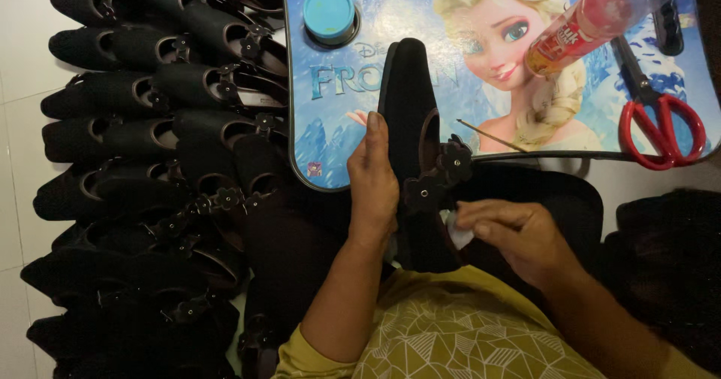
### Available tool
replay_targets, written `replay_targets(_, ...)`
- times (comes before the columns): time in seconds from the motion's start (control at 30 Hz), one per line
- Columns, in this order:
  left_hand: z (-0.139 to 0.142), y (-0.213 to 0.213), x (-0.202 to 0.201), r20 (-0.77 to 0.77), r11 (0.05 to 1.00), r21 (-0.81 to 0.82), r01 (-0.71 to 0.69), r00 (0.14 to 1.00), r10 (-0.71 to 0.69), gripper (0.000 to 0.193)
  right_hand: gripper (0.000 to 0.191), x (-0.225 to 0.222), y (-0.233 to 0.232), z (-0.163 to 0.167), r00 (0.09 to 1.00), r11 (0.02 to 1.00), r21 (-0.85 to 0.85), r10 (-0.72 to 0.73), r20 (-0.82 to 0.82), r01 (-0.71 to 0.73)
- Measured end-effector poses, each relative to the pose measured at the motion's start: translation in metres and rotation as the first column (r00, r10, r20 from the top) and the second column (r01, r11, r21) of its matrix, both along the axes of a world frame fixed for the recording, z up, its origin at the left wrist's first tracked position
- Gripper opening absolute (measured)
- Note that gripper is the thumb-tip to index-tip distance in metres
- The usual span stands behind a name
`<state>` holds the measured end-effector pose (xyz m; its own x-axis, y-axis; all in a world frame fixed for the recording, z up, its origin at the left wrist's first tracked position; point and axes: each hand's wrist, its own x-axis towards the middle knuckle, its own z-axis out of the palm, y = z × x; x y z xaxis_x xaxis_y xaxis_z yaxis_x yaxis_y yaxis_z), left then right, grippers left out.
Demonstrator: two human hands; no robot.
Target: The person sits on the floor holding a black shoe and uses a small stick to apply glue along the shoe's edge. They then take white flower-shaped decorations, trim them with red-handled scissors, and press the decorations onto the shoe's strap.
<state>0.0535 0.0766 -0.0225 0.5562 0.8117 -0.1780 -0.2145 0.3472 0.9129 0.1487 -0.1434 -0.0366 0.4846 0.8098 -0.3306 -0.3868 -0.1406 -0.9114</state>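
Shoe work fills my view from the head camera. My left hand (373,187) wraps around the side of a black slip-on shoe (409,116), fingers closed on it, holding it with the toe pointing away from me and resting on the near edge of the lap tray (390,11), which serves as my counter. The shoe carries two dark flower ornaments (443,172) on its upper, beside the opening. My right hand (518,236) sits just right of the shoe, its fingers pinched together on a small white piece (458,236) that touches the shoe near the lower flower; what the piece is, I cannot tell.

On the counter, a round teal lid (329,12) lies at the far left, well apart from the shoe. A glue bottle with a red cap (578,30) lies tilted at the far right, with red-handled scissors (657,120) beside it at the right edge. A thin stick (492,136) lies just right of the shoe.

To my left, on the white floor (15,71), many more black shoes of the same kind (173,101) lie stacked in rows, some showing the same flowers. My yellow patterned sleeve (451,334) shows at the bottom.
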Motion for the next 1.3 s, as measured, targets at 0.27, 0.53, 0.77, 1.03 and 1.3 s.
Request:
replay_targets(0.27,-0.012,0.002,-0.002,0.017,1.0,-0.024,0.016,1.0,-0.015,0.076,0.032,0.023,-0.034,0.02,0.938,0.879,0.337,-0.282,-0.203,0.338)
replay_targets(0.53,-0.002,0.004,0.001,0.07,0.962,-0.27,-0.048,0.995,0.069,0.077,0.023,-0.043,0.018,0.043,0.313,0.994,0.071,-0.042,0.949,-0.083)
replay_targets(0.77,0.002,0.042,-0.01,0.34,0.745,-0.666,0.041,0.905,0.254,0.077,0.023,-0.01,-0.008,0.049,0.424,0.99,-0.142,0.117,0.898,0.027)
replay_targets(1.03,-0.014,0.036,-0.004,0.338,0.739,-0.671,0.05,0.909,0.245,0.083,0.017,-0.027,0.014,0.04,0.244,0.946,0.308,-0.278,0.929,-0.097)
replay_targets(1.3,0.028,-0.019,-0.004,0.418,0.728,-0.663,0.176,0.893,0.165,0.092,0.015,-0.023,0.046,0.034,0.1,0.909,0.412,-0.405,0.909,-0.065)
